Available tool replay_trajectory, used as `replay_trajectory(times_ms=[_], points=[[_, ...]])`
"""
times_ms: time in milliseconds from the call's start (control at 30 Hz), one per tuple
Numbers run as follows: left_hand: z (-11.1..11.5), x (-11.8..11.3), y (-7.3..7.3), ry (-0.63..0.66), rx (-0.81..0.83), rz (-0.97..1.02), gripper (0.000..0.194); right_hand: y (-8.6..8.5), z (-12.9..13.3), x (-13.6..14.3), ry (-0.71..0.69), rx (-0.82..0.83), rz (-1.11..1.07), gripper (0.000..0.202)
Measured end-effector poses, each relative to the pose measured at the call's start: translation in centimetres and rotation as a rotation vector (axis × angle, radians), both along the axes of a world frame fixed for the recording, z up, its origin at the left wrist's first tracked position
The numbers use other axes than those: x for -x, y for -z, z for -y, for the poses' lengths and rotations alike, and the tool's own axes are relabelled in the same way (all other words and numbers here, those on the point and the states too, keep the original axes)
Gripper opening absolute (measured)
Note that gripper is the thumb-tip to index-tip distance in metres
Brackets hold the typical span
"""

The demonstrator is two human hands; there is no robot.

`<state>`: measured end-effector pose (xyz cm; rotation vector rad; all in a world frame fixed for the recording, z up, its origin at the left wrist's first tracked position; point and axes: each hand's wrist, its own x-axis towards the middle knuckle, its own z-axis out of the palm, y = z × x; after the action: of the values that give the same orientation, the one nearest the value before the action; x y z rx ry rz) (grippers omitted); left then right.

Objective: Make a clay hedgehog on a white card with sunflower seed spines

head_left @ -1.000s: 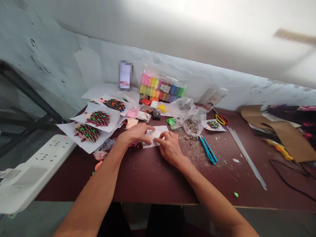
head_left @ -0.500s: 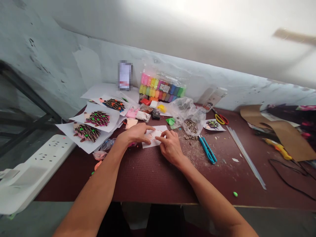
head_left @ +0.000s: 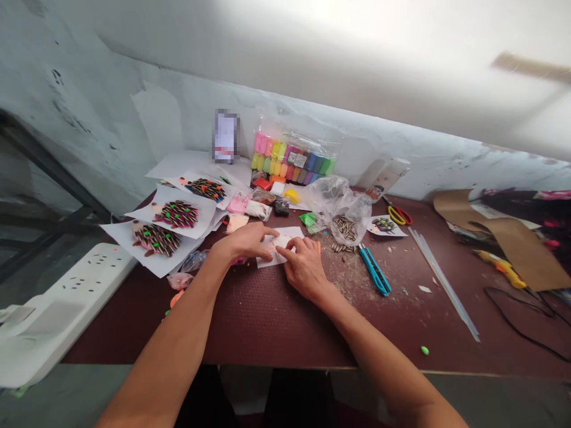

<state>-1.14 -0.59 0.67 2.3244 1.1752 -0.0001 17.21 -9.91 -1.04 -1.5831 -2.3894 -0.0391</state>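
Observation:
A small white sheet of paper (head_left: 292, 230) lies on the table under both hands. On it is a pale, whitish patch (head_left: 282, 241) with faint pinkish lines; its exact material I cannot make out. My left hand (head_left: 250, 242) rests at the sheet's left side, thumb and forefinger spread apart on the paper. My right hand (head_left: 307, 267) lies over the right side, forefinger stretched out and touching the pale patch, the other fingers bent loosely. A bit of orange (head_left: 319, 247) shows just beyond the right hand's fingers.
Seed-covered hedgehog pictures (head_left: 176, 214) lie left, near a white power strip (head_left: 84, 285). Clay packs (head_left: 294, 157) stand behind. Right are a bag of striped seeds (head_left: 345, 226), a turquoise cutter (head_left: 375, 270), scissors (head_left: 400, 215), clear sticks (head_left: 444, 282) and a yellow glue gun (head_left: 504, 267).
My right hand has shifted slightly left, its forefinger sliding over the paper. An orange bit beside it has come into sight. My left hand has stayed in place.

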Motion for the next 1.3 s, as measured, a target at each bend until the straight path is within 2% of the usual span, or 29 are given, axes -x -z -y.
replay_trajectory(times_ms=[267,567,733,933,1100,1300], points=[[0.2,0.0,-0.3,-0.022,0.006,-0.023,0.076,-0.2,0.2,0.4,-0.015,-0.02,0.054,0.03],[0.2,-0.1,-0.4,-0.014,0.007,-0.009,0.076,0.1,0.2,0.3,-0.038,-0.017,0.041,0.034],[0.2,0.0,-0.4,-0.024,0.007,-0.023,0.076,-0.1,0.0,0.1,0.029,0.002,0.04,0.034],[0.2,0.0,-0.4,-0.013,-0.006,-0.003,0.076,-0.1,-0.1,-0.1,0.02,0.022,0.025,0.033],[0.3,0.0,-0.7,-0.016,0.005,-0.019,0.078,-0.5,-0.9,-1.5,0.091,-0.035,-0.034,0.038],[0.2,0.1,-0.3,-0.031,0.003,0.003,0.077,-0.5,-0.9,-1.6,-0.057,-0.034,0.071,0.031]])
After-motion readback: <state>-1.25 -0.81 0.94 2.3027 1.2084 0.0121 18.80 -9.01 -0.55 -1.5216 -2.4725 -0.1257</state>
